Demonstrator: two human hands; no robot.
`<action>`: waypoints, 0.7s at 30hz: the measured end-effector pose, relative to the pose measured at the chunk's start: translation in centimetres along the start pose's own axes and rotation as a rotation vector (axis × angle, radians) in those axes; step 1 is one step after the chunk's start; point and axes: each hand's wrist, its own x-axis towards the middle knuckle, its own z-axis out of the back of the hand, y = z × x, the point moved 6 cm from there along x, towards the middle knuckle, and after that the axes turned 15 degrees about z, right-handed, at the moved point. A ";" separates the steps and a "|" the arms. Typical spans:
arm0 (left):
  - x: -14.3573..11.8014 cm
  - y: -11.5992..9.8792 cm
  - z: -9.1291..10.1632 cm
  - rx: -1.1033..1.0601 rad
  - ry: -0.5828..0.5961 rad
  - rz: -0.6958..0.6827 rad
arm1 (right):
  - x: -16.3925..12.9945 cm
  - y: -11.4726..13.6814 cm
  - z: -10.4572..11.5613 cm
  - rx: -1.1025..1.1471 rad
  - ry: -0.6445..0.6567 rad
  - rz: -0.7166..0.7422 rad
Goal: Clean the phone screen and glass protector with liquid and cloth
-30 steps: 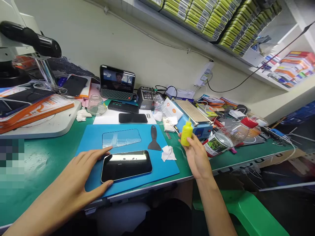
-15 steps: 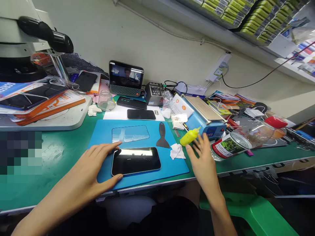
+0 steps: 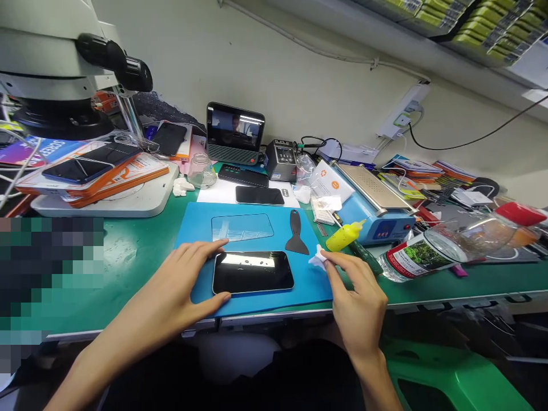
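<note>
A black phone (image 3: 253, 272) lies screen up on the blue mat (image 3: 197, 228). My left hand (image 3: 180, 288) rests at its left end, thumb and fingers bracketing the short edge. My right hand (image 3: 357, 294) pinches a small white wipe (image 3: 317, 257) at the mat's right edge. The yellow squeeze bottle (image 3: 343, 236) lies on its side just beyond that hand, untouched. A black scraper (image 3: 296, 233) and a clear glass sheet (image 3: 242, 226) lie on the mat behind the phone.
A microscope (image 3: 64, 68) on a white base stands at the left with orange boxes. A small video screen (image 3: 235, 134), a second dark phone (image 3: 259, 196), a blue heating plate (image 3: 370, 200) and a tipped plastic bottle (image 3: 454, 240) crowd the back and right. A green stool (image 3: 449, 377) sits below.
My right hand set the yellow bottle down on its side, then moved left and took hold of the white wipe. The left hand stayed at the phone's end.
</note>
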 end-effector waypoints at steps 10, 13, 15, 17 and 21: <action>-0.1 -0.2 0.0 0.002 0.001 -0.014 | -0.3 8.1 -1.3 0.133 0.277 0.348; 0.0 -0.2 0.0 0.000 -0.005 -0.019 | -1.1 9.0 -2.1 0.135 0.419 0.452; 0.0 -0.2 0.0 0.003 -0.007 -0.021 | -1.2 9.1 -3.0 0.095 0.493 0.490; 0.0 -0.2 0.0 0.006 -0.009 -0.026 | -1.0 8.9 -3.8 0.031 0.522 0.492; 0.0 -0.3 0.0 0.003 -0.018 -0.032 | -0.5 9.1 -4.5 -0.060 0.521 0.455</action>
